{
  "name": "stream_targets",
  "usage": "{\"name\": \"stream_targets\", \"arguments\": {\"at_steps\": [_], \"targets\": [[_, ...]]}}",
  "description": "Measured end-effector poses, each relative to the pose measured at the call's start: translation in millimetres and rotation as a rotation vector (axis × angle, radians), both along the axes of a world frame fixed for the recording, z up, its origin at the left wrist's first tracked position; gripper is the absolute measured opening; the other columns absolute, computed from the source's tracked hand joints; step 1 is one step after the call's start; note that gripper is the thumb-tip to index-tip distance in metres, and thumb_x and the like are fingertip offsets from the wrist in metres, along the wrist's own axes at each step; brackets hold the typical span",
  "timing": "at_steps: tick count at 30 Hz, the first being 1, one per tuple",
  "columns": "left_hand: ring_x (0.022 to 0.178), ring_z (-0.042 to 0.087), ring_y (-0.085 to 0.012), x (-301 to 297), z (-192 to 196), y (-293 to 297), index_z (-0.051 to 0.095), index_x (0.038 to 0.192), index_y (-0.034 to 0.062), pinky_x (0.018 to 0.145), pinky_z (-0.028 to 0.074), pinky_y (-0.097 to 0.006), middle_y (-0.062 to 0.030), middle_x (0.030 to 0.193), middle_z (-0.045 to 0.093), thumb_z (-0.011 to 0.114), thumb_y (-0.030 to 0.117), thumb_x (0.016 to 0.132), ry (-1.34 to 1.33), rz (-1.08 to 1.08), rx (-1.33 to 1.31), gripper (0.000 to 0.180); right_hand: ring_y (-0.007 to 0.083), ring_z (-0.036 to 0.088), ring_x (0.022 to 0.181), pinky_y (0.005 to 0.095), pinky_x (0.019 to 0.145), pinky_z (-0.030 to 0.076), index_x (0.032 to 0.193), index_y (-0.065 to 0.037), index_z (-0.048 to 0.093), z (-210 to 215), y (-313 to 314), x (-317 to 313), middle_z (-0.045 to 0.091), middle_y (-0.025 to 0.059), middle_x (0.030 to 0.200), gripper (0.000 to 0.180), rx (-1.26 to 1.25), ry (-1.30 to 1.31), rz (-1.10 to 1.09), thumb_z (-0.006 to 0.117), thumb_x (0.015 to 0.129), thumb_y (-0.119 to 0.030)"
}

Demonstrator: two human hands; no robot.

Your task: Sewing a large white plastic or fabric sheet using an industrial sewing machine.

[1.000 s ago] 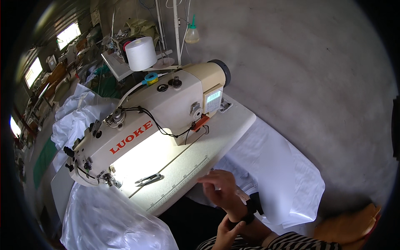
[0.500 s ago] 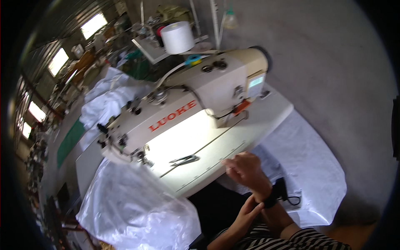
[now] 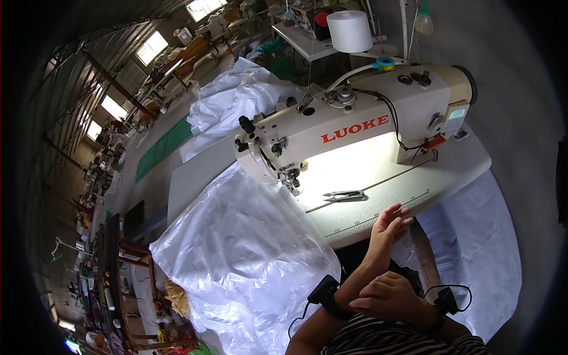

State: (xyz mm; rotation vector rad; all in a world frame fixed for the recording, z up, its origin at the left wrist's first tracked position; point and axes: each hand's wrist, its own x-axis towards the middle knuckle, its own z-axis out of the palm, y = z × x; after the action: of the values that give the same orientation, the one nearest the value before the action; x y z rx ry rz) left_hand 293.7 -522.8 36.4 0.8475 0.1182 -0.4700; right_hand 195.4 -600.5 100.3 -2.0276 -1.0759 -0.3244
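My left hand (image 3: pixel 390 228) is raised in front of the sewing machine's bed, empty, with its fingers apart. A black strap with a small box (image 3: pixel 326 293) sits around my left wrist. My right hand (image 3: pixel 390 296) is curled across my left forearm beside that strap; whatever its fingers grip is hidden. Another black wrist device (image 3: pixel 447 302) with a looped cable is on my right wrist. Ahead stands the white sewing machine (image 3: pixel 355 118), its lamp lit. Thread snips (image 3: pixel 346 196) lie on its bed. White plastic-like sheeting (image 3: pixel 248 254) hangs from under the needle area.
More white sheeting (image 3: pixel 234 97) is heaped behind the machine on the table, near a green strip (image 3: pixel 163 148). A white thread cone (image 3: pixel 350 32) stands at the back. Pale sheeting (image 3: pixel 479 236) hangs at the right. A wooden rack (image 3: pixel 136 254) stands lower left.
My left hand has let go of my right wrist and reached forward, opening. My right hand has drawn back onto my left forearm. The view has shifted, so the machine sits farther right.
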Motion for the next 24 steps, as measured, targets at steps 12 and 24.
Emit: {"name": "stream_targets", "arguments": {"at_steps": [12,24], "targets": [[0.102,0.063,-0.0149,-28,-60,-58,0.055,0.122,0.0023,0.09,0.051,-0.03,-0.0067,0.113,0.063,0.049,-0.003,0.094,-0.252,-0.195,0.123,0.029,0.0125,0.066,0.091,0.0287,0.077,0.051,0.096,-0.014,0.066,5,14,14,0.066,-0.0034,0.097,0.016,-0.049,0.086,0.162,0.071,0.082,-0.021],[0.097,0.066,-0.017,-37,-40,-54,0.057,0.12,0.0006,0.089,0.052,-0.031,-0.0057,0.106,0.065,0.055,0.0,0.092,-0.119,-0.554,0.192,0.028,0.0174,0.064,0.095,0.0334,0.082,0.054,0.106,-0.015,0.067,2,-2,8,0.063,0.0009,0.102,0.021,-0.131,-0.062,0.197,0.066,0.087,-0.022]]}}
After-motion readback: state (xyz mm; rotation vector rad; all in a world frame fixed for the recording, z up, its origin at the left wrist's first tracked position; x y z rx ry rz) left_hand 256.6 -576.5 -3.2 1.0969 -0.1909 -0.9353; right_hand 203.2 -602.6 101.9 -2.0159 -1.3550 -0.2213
